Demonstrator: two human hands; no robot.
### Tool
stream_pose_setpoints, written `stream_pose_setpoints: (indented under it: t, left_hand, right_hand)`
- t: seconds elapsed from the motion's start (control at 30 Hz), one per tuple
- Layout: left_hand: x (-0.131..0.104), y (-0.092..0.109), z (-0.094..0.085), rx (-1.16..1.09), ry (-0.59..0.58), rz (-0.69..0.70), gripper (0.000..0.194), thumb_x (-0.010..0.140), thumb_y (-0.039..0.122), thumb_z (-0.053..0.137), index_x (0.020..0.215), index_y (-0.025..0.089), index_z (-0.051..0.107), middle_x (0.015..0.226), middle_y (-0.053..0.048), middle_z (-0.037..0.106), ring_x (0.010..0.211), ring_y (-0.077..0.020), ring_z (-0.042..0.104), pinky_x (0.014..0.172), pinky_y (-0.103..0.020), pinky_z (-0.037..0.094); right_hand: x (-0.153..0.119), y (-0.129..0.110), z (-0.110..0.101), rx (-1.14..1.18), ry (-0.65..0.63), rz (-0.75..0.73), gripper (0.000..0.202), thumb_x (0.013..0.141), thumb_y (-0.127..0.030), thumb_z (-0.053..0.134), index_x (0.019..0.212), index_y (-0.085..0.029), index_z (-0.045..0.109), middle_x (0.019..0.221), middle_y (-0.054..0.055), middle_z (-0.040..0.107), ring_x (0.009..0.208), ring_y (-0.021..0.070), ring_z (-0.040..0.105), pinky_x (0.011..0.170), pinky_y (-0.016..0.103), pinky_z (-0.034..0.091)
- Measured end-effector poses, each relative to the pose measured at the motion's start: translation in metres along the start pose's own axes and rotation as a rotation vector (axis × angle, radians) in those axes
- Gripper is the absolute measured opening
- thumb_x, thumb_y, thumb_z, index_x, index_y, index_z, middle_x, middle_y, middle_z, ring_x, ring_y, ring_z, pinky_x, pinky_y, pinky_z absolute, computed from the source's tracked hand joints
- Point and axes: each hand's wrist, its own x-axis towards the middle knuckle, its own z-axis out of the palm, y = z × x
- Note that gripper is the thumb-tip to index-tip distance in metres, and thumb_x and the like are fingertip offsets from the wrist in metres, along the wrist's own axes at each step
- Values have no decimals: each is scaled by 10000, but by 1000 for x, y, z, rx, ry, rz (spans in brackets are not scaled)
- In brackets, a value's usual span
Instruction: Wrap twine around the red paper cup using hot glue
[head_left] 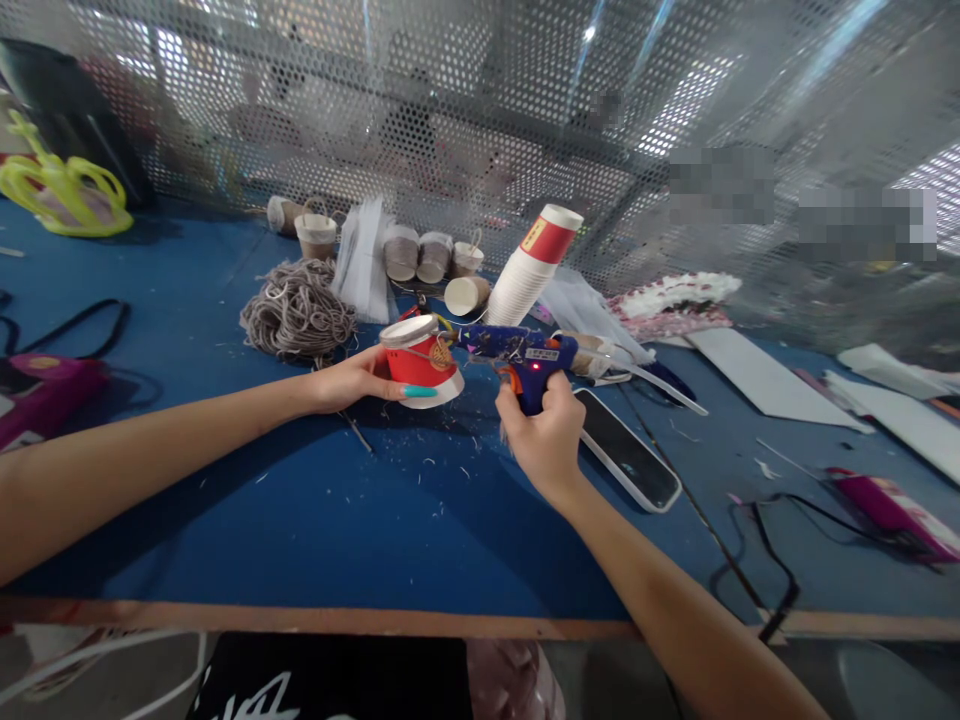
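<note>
My left hand (360, 380) grips a red and white paper cup (414, 368), turned bottom up and slightly tilted, with grey cord around its upper end. In my right hand (541, 425) is a blue glue gun (517, 350) with an orange trigger and a lit red light. Its nozzle points left at the cup's side, near the cord; whether it touches cannot be made out. A clear glue stick (664, 385) sticks out of the gun's rear. Left of the cup lies a heap of grey cord (296, 312), and a strand runs from it towards the cup.
Behind stand a leaning stack of paper cups (521, 285), several cord-wrapped cups (401, 252) and white netting (362, 260). A phone (630, 450) lies right of my right hand. Purple devices (892, 510) with black straps, white boards (772, 380) and a yellow crown-shaped item (64, 190) sit further out. Perforated metal (450, 120) backs the table.
</note>
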Motion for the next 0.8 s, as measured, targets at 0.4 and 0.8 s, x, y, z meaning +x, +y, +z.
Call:
stream_pose_setpoints:
  t: [0.4,0.8]
  left_hand:
    - [-1,0,0,-7,4,3,473,604,192,856,1037,165,671,990,-85,743,979,-267,673,965,-436,453]
    - [0,0,-2,18,-10,5,450,605,187,863,1011,143,675,982,-86,750,979,-257,673,984,-440,446]
  right_hand:
    - [1,2,1,18,12,15,165,737,-308,559,720,-253,405,526,-64,473,457,123,487,474,290,397]
    - [3,5,1,-6,29,-6,187,724,-299,549,702,-255,368,505,-81,409,462,117,456,486,283,388]
